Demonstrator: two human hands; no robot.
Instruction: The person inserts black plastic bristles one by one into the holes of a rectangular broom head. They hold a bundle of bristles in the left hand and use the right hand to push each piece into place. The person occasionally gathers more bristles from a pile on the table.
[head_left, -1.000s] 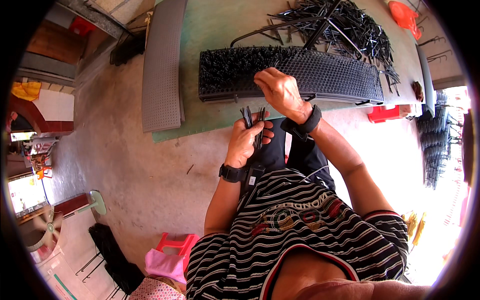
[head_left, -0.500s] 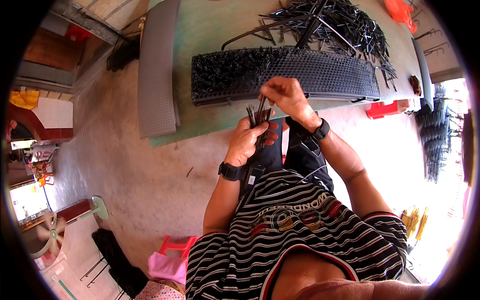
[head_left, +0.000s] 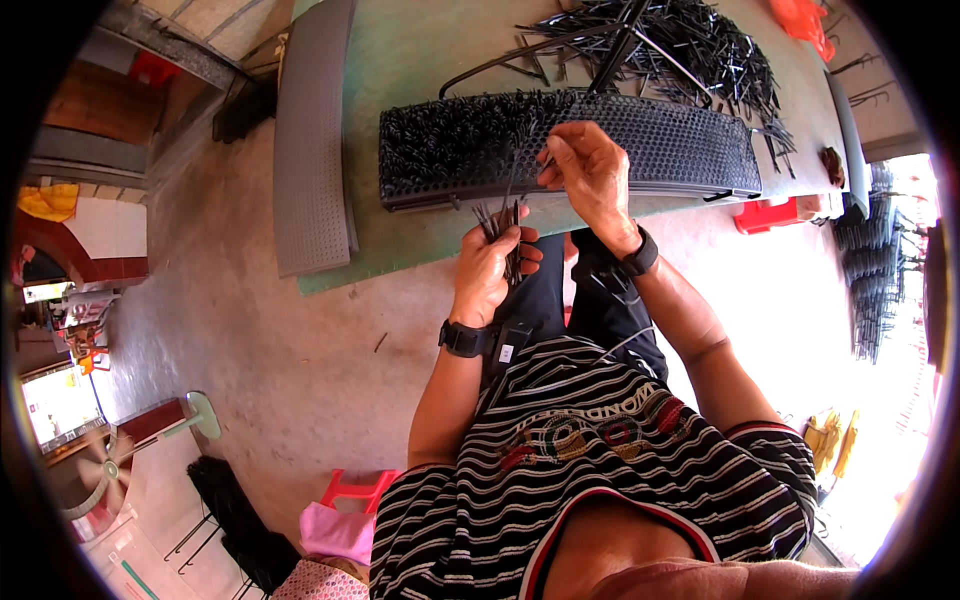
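A bundle of thin black strips (head_left: 514,262) stands up in my left hand (head_left: 482,272), whose fingers are closed round it just off the table's near edge. My right hand (head_left: 595,178) is above the perforated black panel (head_left: 670,150), thumb and forefinger pinched on what looks like one black strip, hard to see against the dark panel. Curved and long, the panel lies along the near side of the table. Its left part is thick with upright black tufts (head_left: 440,145); bare holes show over the right part.
Black metal legs (head_left: 530,55) rise behind the panel. Beyond them a heap of loose black strips (head_left: 700,50) covers the green table (head_left: 365,215). Grey perforated sheets (head_left: 312,150) lie at its left end. An orange bag (head_left: 803,28) sits far right. A red stool (head_left: 765,217) stands below the right side.
My right hand has moved away from the bundle, up and slightly right over the panel. The left hand, still round the bundle, has shifted very little.
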